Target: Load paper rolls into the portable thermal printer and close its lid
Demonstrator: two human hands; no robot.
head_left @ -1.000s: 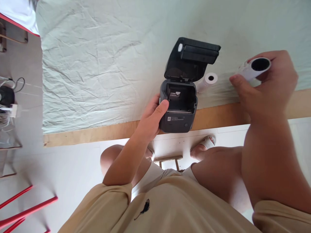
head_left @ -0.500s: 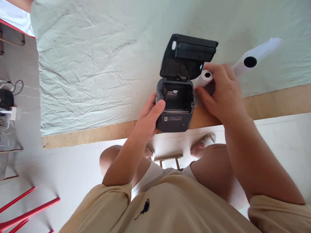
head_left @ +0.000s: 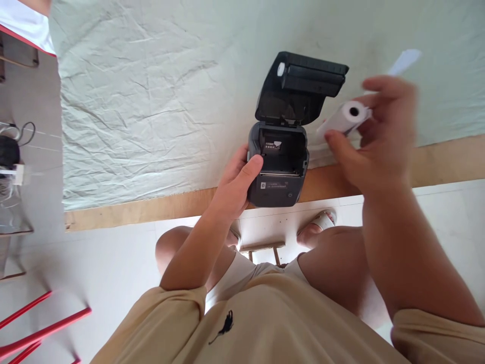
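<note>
A dark portable label printer with its lid swung up is held by my left hand at the table's near edge. My thumb lies on its left rim and the fingers go under the side. The paper bay shows a small printed sticker and no roll. To the right of the printer, my right hand grips a small white paper roll, its dark core hole facing up toward me. Behind that hand, a white paper piece sticks out; the rest of it is hidden.
A pale green cloth covers the table, with a bare wooden edge along the front. Red bars stand at lower left, near cables. At upper left shows part of another person's white clothing.
My right hand has moved right with the small roll, away from the printer, and now covers most of the larger white roll. The printer has shifted slightly right in my left hand.
</note>
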